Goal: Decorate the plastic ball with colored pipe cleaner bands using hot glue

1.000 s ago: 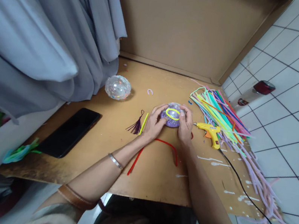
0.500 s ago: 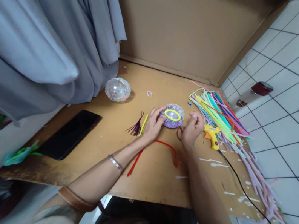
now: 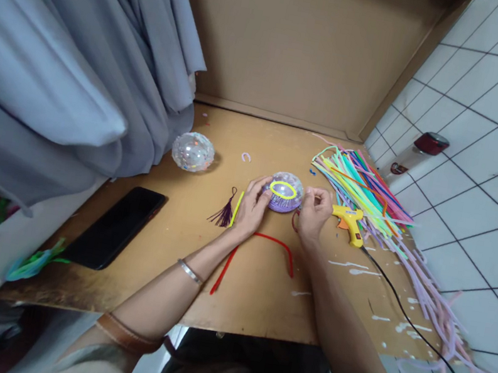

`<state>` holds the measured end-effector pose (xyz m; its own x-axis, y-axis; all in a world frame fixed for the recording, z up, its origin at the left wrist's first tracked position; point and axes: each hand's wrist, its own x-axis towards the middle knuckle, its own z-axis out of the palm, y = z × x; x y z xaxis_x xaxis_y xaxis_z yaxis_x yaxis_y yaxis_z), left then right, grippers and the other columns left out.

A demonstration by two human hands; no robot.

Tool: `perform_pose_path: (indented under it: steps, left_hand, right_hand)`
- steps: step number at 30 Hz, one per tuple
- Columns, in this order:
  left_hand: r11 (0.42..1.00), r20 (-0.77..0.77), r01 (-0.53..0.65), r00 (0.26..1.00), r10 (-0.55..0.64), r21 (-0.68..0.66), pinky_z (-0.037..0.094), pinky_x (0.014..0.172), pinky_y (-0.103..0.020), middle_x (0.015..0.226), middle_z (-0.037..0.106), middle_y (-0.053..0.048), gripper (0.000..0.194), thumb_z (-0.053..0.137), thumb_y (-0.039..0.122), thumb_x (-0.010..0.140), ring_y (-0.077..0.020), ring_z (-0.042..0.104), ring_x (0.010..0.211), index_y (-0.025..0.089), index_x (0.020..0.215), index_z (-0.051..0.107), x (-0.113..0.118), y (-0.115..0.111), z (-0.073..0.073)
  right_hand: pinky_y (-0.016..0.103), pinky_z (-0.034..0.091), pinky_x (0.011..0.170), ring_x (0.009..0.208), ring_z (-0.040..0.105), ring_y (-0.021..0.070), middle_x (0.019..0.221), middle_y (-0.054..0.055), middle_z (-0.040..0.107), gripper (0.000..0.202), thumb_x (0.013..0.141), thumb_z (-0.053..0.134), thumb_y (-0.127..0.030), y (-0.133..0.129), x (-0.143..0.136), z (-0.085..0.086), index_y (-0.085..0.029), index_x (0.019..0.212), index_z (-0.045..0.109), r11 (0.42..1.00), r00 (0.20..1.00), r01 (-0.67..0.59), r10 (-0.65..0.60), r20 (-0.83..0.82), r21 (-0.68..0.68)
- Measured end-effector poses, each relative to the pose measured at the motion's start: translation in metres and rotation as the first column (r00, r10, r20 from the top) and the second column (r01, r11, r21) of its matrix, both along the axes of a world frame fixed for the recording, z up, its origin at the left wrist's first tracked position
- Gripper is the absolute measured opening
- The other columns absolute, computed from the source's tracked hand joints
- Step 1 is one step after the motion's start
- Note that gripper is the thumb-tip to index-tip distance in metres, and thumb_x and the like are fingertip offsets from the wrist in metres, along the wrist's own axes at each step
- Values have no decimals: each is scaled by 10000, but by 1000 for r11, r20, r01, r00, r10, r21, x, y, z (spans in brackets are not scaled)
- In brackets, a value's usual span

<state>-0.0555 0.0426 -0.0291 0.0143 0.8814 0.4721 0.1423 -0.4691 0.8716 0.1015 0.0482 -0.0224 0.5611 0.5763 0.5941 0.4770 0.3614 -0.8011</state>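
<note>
A clear round ball (image 3: 283,201) with purple trim around its lower part and a yellow ring (image 3: 295,190) on it rests on the table. My left hand (image 3: 252,205) is closed against the ball's left side. Just off its right side is my right hand (image 3: 314,211), fingers pinched together; anything between them is too small to make out. Reddish scissor handles (image 3: 295,220) show partly beside the right wrist. A yellow glue gun (image 3: 350,222) lies to the right of that hand. Left of my left hand are a yellow pipe cleaner (image 3: 236,208) and a dark purple tassel (image 3: 224,211).
A bundle of coloured pipe cleaners (image 3: 359,183) lies at the right, with the glue gun's black cord (image 3: 402,323) running to the front edge. A second clear ball (image 3: 193,152) and a black phone (image 3: 115,228) are at the left. A bent red pipe cleaner (image 3: 269,237) lies in front.
My right hand has moved left, closer to the ball's right side, with its fingers still pinched. The left hand stays on the ball. The whole view has shifted slightly.
</note>
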Motion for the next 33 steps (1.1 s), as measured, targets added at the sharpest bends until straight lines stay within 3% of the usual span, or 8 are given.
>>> perform_pose_path:
  steps: [7, 12, 21, 33]
  left_hand:
    - [1000, 1, -6, 1000, 6, -10, 409, 1162, -465, 1351, 623, -128, 446, 458, 498, 982, -250, 565, 1311, 204, 1268, 631, -1, 1, -1]
    - [1000, -15, -10, 1000, 10, -22, 402, 1164, -450, 1358, 624, -128, 451, 459, 499, 983, -246, 565, 1311, 197, 1271, 629, -3, -1, 1]
    - [999, 43, -5, 999, 7, -49, 409, 1147, -447, 1331, 637, -135, 451, 491, 504, 964, -258, 572, 1289, 190, 1252, 640, -3, 1, -1]
    - [999, 56, -4, 998, 7, -45, 402, 1147, -446, 1315, 639, -135, 460, 516, 521, 948, -262, 572, 1280, 191, 1238, 652, -5, 4, -4]
  right_hand:
    - [342, 458, 696, 691, 546, 182, 744, -8, 578, 153, 825, 584, -354, -1, -5, 4, -236, 763, 511, 999, 997, -7, 3, -76, -44]
    - [308, 403, 655, 648, 492, 156, 694, -48, 506, 165, 832, 581, -317, -9, -9, 13, -251, 773, 441, 999, 999, 37, -37, -6, -5]
    - [325, 459, 718, 743, 563, 172, 829, 11, 594, 131, 923, 449, -343, -7, -6, 10, -230, 942, 512, 998, 997, -60, 60, 38, -19]
    - [374, 503, 836, 866, 635, 220, 888, 68, 700, 252, 933, 447, -409, -4, -3, 6, -226, 860, 605, 997, 997, -54, 56, 45, -47]
